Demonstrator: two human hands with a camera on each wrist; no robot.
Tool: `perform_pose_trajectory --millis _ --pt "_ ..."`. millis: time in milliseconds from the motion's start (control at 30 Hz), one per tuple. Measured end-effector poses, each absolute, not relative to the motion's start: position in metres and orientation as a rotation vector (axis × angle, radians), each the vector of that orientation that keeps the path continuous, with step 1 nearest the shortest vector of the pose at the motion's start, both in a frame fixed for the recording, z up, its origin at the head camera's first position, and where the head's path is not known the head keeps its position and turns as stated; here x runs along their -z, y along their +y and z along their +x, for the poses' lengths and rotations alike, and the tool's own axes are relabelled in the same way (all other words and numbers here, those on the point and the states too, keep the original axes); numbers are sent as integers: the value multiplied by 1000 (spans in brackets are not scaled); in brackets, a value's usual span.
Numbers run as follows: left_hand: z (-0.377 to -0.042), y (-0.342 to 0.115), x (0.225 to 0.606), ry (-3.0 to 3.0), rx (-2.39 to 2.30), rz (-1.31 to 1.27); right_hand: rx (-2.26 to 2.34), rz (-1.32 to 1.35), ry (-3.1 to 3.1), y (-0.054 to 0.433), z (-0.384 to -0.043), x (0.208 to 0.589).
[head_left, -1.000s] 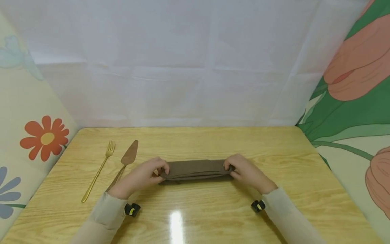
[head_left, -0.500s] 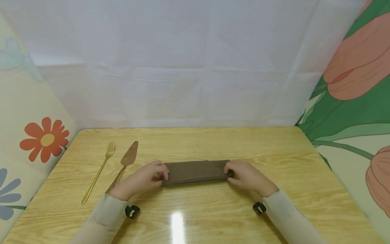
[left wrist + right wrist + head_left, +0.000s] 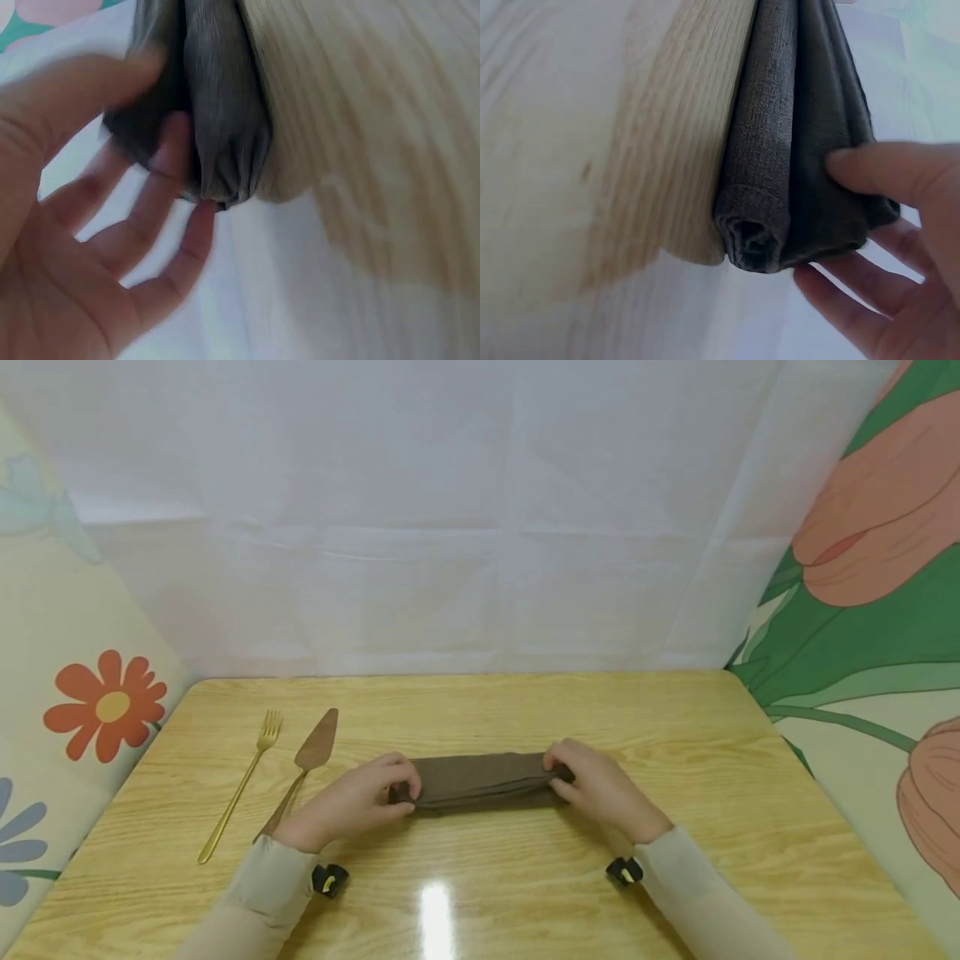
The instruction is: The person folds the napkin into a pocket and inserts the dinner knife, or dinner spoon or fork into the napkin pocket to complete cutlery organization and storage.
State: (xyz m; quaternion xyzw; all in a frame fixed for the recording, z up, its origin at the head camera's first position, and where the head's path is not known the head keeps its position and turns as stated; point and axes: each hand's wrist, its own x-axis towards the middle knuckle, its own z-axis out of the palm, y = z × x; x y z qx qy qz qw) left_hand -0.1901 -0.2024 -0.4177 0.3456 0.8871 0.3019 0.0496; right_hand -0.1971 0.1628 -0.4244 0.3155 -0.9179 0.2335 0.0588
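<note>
A dark grey-brown cloth (image 3: pixel 480 781), folded into a long narrow strip, lies across the middle of the table. At its left end is my left hand (image 3: pixel 360 797), thumb and fingers around the folded layers; the left wrist view is blurred there. My right hand (image 3: pixel 603 785) pinches the opposite end. In the right wrist view, my thumb (image 3: pixel 862 169) presses on the far layers with fingers underneath. Beside them, along the cloth's near side, runs a rolled edge (image 3: pixel 757 172) with its coiled end showing.
Left of the cloth lie a gold fork (image 3: pixel 243 785) and a cake server (image 3: pixel 317 742), whose handle runs behind my left forearm. A white sheet (image 3: pixel 480 527) hangs behind the wooden table (image 3: pixel 480 710). Flower-printed panels (image 3: pixel 112 706) stand at both sides.
The cloth's near edge lay flat half a second ago; now a fold stands raised along it, most at the right. My right hand has shifted slightly left and up.
</note>
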Motion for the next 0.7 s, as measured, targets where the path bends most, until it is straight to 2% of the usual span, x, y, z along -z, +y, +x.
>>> perform_pose_trajectory --millis 167,300,467,700 --pt "-193 -202 419 2731 -1020 1075 -659 944 -2738 164 -196 427" --pt "-193 -203 421 2775 -918 1110 -595 1024 -2748 166 -193 429" --pt "-192 -206 420 2860 -740 1066 -496 1104 -2740 168 -193 431" --pt "-194 -204 417 2792 -757 975 -432 1119 -2766 166 -194 430"
